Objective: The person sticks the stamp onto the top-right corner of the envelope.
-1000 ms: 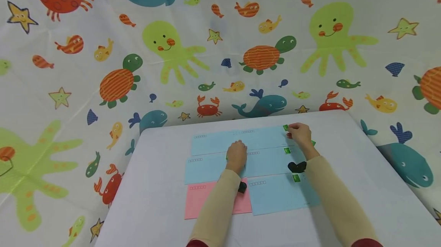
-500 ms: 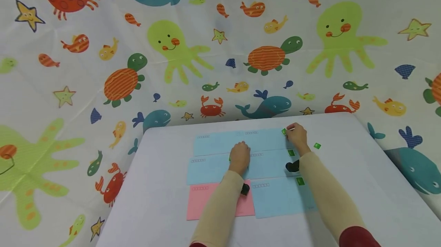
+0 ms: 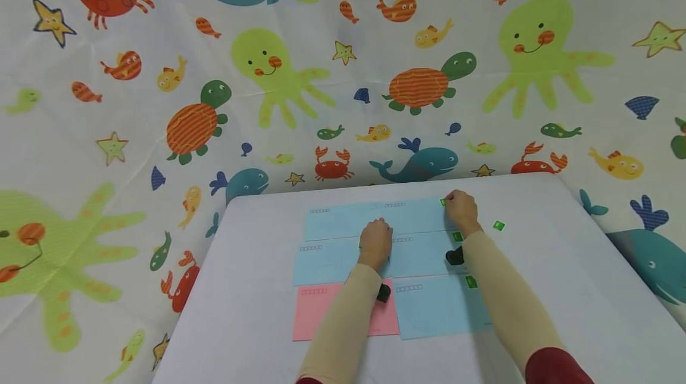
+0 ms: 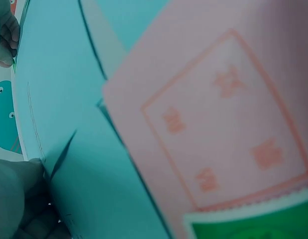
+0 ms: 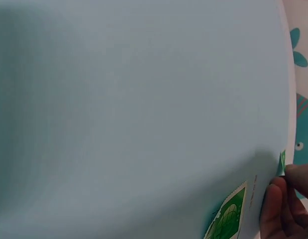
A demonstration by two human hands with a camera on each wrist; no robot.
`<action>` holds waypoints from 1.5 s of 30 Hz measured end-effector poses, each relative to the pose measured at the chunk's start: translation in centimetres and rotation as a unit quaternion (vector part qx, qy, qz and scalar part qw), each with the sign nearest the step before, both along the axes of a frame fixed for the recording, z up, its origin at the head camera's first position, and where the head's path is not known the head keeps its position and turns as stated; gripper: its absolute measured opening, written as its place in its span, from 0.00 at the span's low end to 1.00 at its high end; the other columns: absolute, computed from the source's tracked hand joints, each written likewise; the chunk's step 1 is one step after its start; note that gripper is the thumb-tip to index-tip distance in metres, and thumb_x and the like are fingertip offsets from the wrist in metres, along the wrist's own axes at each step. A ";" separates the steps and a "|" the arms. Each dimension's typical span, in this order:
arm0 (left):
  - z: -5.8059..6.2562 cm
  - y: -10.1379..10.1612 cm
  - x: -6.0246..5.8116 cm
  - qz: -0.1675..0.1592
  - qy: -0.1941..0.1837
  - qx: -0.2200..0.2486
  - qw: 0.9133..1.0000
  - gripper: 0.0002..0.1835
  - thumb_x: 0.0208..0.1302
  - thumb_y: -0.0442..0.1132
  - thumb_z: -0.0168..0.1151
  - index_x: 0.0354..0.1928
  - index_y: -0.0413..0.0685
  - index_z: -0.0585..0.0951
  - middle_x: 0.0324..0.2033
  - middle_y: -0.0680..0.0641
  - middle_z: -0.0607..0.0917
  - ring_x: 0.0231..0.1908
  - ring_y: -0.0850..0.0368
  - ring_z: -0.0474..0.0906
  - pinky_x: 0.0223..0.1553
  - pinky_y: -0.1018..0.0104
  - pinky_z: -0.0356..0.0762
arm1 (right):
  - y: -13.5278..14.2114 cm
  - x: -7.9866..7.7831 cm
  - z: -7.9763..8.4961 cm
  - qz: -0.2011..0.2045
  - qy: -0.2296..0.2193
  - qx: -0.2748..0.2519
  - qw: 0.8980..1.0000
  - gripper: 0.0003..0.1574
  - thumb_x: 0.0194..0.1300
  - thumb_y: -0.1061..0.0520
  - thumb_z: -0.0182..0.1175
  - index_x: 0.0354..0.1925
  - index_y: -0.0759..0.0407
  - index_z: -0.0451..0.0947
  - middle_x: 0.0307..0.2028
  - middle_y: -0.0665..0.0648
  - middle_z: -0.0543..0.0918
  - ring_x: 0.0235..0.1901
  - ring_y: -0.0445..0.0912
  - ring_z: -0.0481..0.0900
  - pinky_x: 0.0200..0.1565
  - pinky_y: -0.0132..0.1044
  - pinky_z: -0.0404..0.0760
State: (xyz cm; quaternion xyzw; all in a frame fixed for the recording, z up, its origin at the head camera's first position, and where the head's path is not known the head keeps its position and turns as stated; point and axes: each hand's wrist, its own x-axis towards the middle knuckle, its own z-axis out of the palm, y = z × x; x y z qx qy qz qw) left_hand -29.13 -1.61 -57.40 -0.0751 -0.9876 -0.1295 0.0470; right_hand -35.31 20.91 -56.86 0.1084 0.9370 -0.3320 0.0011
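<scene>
At the upper right corner of the top right blue envelope (image 3: 415,217), my right hand (image 3: 462,210) pinches a small green stamp (image 3: 443,202). The right wrist view shows this stamp (image 5: 282,162) between thumb and fingertips. My left hand (image 3: 376,241) rests on the blue envelopes where the left and right columns meet. Its fingers (image 4: 42,219) lie loosely bent against the paper. Green stamps sit on the right corners of the middle right envelope (image 3: 418,259) and the bottom right envelope (image 3: 434,312). Another is partly hidden beside my left hand.
A pink envelope (image 3: 316,318) lies at the lower left of the group, partly under my left sleeve. One loose green stamp (image 3: 499,225) is on the white table (image 3: 252,289), right of my right hand. A cloth with sea animals hangs behind.
My right hand has shifted slightly with the stamp, which tilted and then straightened at the envelope's corner. The loose stamp, partly covered earlier, now shows fully. My left hand stays in place.
</scene>
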 end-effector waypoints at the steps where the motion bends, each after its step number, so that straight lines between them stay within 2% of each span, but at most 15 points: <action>1: 0.0 0.1 0.0 0.000 0.002 0.002 1.000 0.14 0.73 0.43 0.59 0.50 0.43 0.88 0.54 0.45 0.87 0.50 0.49 0.86 0.50 0.58 0.85 | 0.1 0.0 0.1 0.000 -0.002 0.003 1.000 0.21 0.76 0.59 0.44 0.54 0.73 0.76 0.53 0.74 0.81 0.49 0.63 0.78 0.56 0.57 0.78; 5: 0.2 0.5 0.0 -0.002 0.005 0.008 1.000 0.14 0.73 0.42 0.59 0.49 0.42 0.88 0.53 0.44 0.87 0.49 0.48 0.86 0.49 0.58 0.86 | 0.4 0.2 0.4 0.001 -0.004 0.017 1.000 0.21 0.76 0.60 0.45 0.53 0.74 0.76 0.52 0.73 0.81 0.49 0.62 0.78 0.57 0.57 0.77; 11: 0.6 1.1 0.0 0.002 0.000 0.008 1.000 0.15 0.73 0.43 0.59 0.49 0.41 0.87 0.52 0.44 0.88 0.48 0.48 0.86 0.48 0.57 0.86 | 1.1 0.3 0.6 0.008 0.026 0.021 0.999 0.18 0.74 0.62 0.48 0.49 0.75 0.79 0.48 0.74 0.82 0.47 0.62 0.77 0.54 0.57 0.78; 17: 0.4 1.1 -0.2 0.005 0.011 0.025 1.000 0.13 0.72 0.42 0.60 0.44 0.41 0.89 0.46 0.43 0.89 0.44 0.48 0.87 0.44 0.57 0.87 | 1.8 0.4 1.0 0.020 0.033 -0.006 0.999 0.19 0.75 0.60 0.48 0.52 0.74 0.76 0.49 0.73 0.79 0.48 0.61 0.75 0.57 0.56 0.77; 24: 0.2 0.8 -0.2 0.004 0.019 0.029 0.999 0.14 0.72 0.42 0.60 0.46 0.39 0.88 0.48 0.42 0.89 0.45 0.47 0.87 0.45 0.56 0.87 | 3.5 0.9 2.0 0.015 0.034 -0.034 0.999 0.19 0.76 0.58 0.49 0.55 0.72 0.75 0.52 0.72 0.79 0.49 0.61 0.75 0.58 0.56 0.78; 28: 0.2 0.8 -0.1 0.002 0.019 0.029 0.999 0.14 0.72 0.42 0.61 0.47 0.39 0.88 0.48 0.42 0.89 0.45 0.46 0.87 0.46 0.56 0.86 | 5.3 1.5 2.6 0.001 0.016 -0.047 0.999 0.21 0.77 0.56 0.49 0.58 0.71 0.72 0.54 0.73 0.77 0.50 0.61 0.74 0.58 0.55 0.79; 33: 0.2 0.9 0.0 0.002 0.011 0.040 0.999 0.14 0.71 0.41 0.61 0.47 0.39 0.88 0.49 0.41 0.88 0.46 0.46 0.86 0.47 0.56 0.86 | 7.8 2.9 3.0 -0.030 -0.007 -0.046 0.998 0.25 0.77 0.53 0.50 0.59 0.73 0.71 0.53 0.74 0.76 0.47 0.61 0.74 0.53 0.53 0.81; 45: 0.0 0.7 -0.2 0.009 0.016 0.037 0.999 0.15 0.72 0.41 0.60 0.48 0.38 0.87 0.52 0.41 0.87 0.49 0.45 0.86 0.48 0.55 0.86 | 10.9 4.7 2.6 -0.075 -0.045 -0.060 0.994 0.25 0.76 0.54 0.50 0.59 0.75 0.70 0.52 0.74 0.76 0.44 0.58 0.75 0.43 0.43 0.80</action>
